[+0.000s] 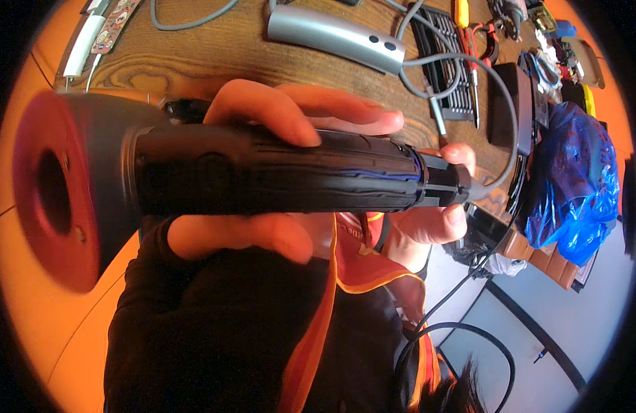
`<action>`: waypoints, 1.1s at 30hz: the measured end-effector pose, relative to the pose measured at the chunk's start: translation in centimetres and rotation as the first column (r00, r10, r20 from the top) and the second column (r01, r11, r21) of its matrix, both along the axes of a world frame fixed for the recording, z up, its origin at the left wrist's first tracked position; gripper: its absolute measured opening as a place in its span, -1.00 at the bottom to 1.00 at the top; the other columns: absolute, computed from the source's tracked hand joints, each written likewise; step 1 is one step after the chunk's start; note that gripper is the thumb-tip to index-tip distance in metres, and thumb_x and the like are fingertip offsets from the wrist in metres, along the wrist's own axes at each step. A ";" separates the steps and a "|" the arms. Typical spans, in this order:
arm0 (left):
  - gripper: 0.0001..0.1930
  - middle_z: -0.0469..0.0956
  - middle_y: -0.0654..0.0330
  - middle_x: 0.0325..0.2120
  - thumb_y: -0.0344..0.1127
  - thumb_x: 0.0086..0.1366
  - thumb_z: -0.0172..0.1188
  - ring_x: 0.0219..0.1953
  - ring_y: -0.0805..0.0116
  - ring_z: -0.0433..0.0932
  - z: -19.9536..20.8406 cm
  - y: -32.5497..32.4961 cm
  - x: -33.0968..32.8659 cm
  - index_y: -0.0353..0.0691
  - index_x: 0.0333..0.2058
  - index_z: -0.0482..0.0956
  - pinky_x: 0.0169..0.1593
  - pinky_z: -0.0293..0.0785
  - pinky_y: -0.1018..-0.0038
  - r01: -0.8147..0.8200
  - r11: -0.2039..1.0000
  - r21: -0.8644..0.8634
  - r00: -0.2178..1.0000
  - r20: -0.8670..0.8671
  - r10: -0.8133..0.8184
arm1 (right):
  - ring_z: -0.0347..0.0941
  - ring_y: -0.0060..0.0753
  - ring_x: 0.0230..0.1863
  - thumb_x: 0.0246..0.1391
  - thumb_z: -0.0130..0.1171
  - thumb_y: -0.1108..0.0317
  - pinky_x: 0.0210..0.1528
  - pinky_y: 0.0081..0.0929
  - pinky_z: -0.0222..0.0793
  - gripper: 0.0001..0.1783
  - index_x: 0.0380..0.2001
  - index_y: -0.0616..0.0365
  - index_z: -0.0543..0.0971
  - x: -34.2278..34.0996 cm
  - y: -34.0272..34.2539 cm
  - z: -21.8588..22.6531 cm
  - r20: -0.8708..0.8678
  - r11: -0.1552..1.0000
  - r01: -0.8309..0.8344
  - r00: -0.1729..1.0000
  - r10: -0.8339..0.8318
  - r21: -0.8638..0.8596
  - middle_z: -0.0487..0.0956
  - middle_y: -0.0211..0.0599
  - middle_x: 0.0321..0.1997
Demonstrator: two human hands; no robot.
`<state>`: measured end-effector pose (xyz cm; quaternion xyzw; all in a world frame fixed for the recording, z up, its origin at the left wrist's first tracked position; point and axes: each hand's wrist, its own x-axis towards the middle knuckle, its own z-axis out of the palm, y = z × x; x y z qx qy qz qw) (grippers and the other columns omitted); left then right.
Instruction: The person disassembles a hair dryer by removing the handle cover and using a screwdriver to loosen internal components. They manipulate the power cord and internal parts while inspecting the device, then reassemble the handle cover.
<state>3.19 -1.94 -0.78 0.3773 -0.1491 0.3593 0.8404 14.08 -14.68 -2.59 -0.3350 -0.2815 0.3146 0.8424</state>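
Close in front of me, a black ribbed cylindrical device (283, 172) lies level across the view, and I cannot make out its exact kind. Its left end flares into a dark cup with a reddish ring face (59, 193) and a dark central hole. A grey cable (500, 175) leaves its right end. My left hand (263, 110) is closed round the barrel, fingers over the far side and thumb along the near side. My right hand (428, 227) grips the narrow collar at the cable end between finger and thumb. The device hides parts of both palms.
Beyond it on the wooden table (173, 58) lie a silver curved casing (331, 38) and a black bit set (449, 65). Red-handled pliers (493, 41) and a black box (508, 107) stand further right. A blue plastic bag (572, 182) bulges at right. An orange-red lanyard (318, 323) hangs below my hands.
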 end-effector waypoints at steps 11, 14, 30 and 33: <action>-0.58 0.28 -0.18 -0.13 -0.50 -0.08 0.18 0.07 -0.06 0.22 -1.0 0.5 -1.2 -0.17 -0.26 0.19 0.07 0.22 0.06 0.110 0.991 -0.076 0.982 -0.144 -0.120 | 0.47 -0.02 -0.30 -0.25 0.18 0.18 -0.20 -0.21 0.41 -0.37 -0.15 0.28 0.18 -0.3 -0.3 1.8 0.116 0.994 0.031 0.993 -0.019 -0.109 0.42 0.27 -0.29; -0.60 0.27 -0.17 -0.12 -0.47 -0.06 0.19 0.09 -0.07 0.19 -1.5 0.7 -0.8 -0.17 -0.26 0.19 0.08 0.21 0.04 0.128 0.991 -0.035 0.985 -0.112 -0.131 | 0.46 0.00 -0.29 -0.26 0.20 0.18 -0.17 -0.16 0.39 -0.36 -0.15 0.26 0.18 -0.1 -0.4 1.5 0.161 0.997 0.005 0.987 0.007 -0.073 0.42 0.27 -0.29; -0.60 0.27 -0.06 -0.09 -0.40 -0.03 0.20 0.10 -0.03 0.18 -1.2 0.5 -1.4 -0.09 -0.23 0.20 0.11 0.17 0.01 0.119 0.969 -0.216 0.955 -0.242 -0.171 | 0.44 -0.01 -0.18 -0.23 0.23 0.51 -0.15 -0.31 0.42 -0.42 -0.11 0.19 0.20 0.9 -0.2 1.6 0.032 0.978 -0.194 0.981 0.192 0.079 0.34 0.28 -0.10; -0.59 0.28 0.01 -0.07 -0.32 0.01 0.18 0.11 -0.02 0.17 -1.1 1.1 -1.1 -0.06 -0.19 0.19 0.10 0.17 0.01 0.112 0.946 -0.304 0.966 -0.190 -0.175 | 0.44 -0.05 -0.17 -0.33 0.29 0.59 -0.13 -0.34 0.41 -0.40 -0.14 0.26 0.26 0.9 0.4 2.8 0.216 0.995 -0.102 0.971 0.102 -0.011 0.39 0.17 -0.12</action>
